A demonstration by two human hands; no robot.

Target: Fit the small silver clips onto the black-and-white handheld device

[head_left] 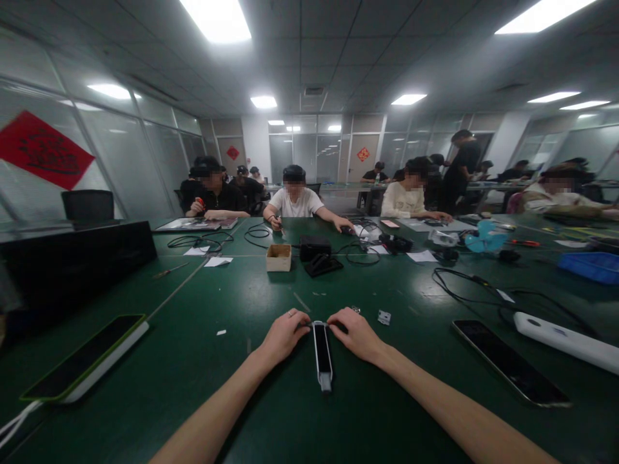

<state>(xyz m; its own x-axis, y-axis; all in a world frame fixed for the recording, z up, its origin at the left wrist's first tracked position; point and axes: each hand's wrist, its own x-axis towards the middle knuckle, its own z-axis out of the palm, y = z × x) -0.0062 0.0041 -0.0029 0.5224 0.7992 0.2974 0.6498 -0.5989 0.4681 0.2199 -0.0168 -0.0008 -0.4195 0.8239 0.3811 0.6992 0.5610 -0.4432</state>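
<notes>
Forearms [227, 393] reach over a green table [387, 419] under ceiling lights [409, 99], fingers [302, 330] at a slim device [322, 351], grip unclear.

No text can be read; the red poster [47, 150] on the glass wall [157, 151] bears blurred dark characters [52, 154].

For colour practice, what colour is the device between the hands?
Device: mostly black, pale edges; head view.
</notes>
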